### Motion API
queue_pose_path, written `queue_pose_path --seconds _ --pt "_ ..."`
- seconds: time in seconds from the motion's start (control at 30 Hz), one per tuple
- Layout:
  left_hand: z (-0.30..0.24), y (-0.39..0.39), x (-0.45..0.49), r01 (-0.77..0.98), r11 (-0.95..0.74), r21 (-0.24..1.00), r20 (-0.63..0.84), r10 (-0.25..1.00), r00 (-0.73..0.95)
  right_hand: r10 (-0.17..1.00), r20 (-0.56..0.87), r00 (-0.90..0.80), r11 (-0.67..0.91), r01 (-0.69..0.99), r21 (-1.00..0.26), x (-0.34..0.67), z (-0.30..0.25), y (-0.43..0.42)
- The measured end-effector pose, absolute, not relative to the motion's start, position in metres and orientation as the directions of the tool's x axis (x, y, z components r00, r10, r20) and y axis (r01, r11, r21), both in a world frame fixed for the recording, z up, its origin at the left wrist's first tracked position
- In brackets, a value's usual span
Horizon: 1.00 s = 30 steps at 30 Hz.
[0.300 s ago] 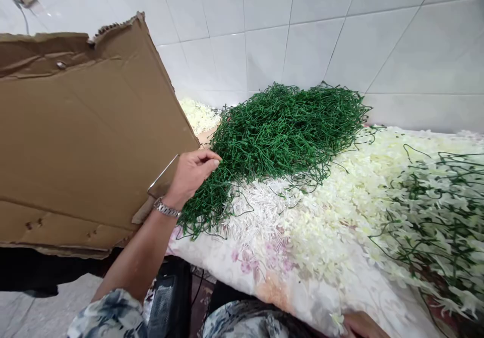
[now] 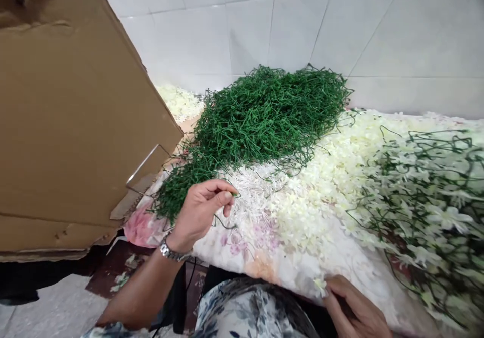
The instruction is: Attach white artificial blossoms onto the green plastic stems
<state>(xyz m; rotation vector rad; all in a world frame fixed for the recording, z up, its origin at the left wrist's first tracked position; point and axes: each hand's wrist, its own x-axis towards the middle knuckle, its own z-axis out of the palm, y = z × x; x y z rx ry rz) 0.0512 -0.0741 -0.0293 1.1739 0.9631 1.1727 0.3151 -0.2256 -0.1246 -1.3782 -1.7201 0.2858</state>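
Note:
My left hand, with a metal watch on the wrist, pinches a thin green plastic stem just off the near edge of a big heap of green stems. The stem curls down below my fingers onto a floral cloth. My right hand is at the bottom edge, fingertips holding a small white artificial flower at the cloth's near edge. Loose white petals cover the cloth between my two hands.
A large torn cardboard sheet leans at the left, close to my left arm. At the right lies a pile of green stems fitted with white flowers. A white tiled wall stands behind. More white flowers lie beside the cardboard.
My left hand has drawn back from the green heap toward me with a single stem pinched. My right hand has come further into view, and the camera has tilted down.

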Motion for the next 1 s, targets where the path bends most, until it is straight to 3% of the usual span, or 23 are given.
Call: queue_pose_path --seconds 0.1,0.27,0.47,0.67,1.0 --pt "-0.047 -0.094 0.072 -0.228 0.074 0.971 -0.020 0.972 0.234 0.868 0.494 0.044 0.350 0.653 -0.671 0.311 -0.113 -0.228" --pt "-0.067 -0.116 0.099 -0.145 0.078 0.986 -0.025 0.940 0.339 0.882 0.471 0.014 0.376 0.582 -0.721 0.300 -0.079 -0.224" --pt "-0.071 -0.127 0.116 -0.118 0.075 0.990 -0.015 0.896 0.444 0.875 0.471 -0.114 0.426 0.643 -0.636 0.290 -0.043 -0.194" --pt "-0.071 -0.127 0.118 -0.111 -0.065 0.992 0.111 0.870 0.481 0.874 0.455 -0.173 0.442 0.674 -0.592 0.288 -0.043 -0.184" --pt "-0.074 -0.127 0.115 0.093 -0.448 0.889 0.348 0.794 0.499 0.891 0.401 -0.213 0.414 0.740 -0.529 0.287 -0.047 -0.186"
